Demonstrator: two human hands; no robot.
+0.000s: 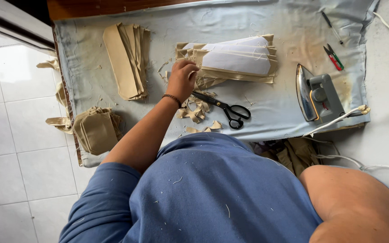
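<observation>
— Tan cloth with white stiffener on top: that stack of cut fabric pieces [232, 58] lies just past the left hand [182, 80], its near-left corner under the fingertips.

— How is the hand set?

— Curled, fingers pinched down on the stack's corner, seemingly gripping the top layers; how many I cannot tell. The right hand is out of view; only the upper arm [352, 202] shows.

— How would the pieces handle?

— Light and thin, I judge. The faced part looks somewhat stiff, the bare edges limp. Layers would slide on each other, so take them by the corner or a long edge, pinched flat.

— Anything close by?

— Black scissors [223, 108] just right of the wrist, amid offcuts [195, 112]. An iron [318, 96] stands well off to the right.
</observation>
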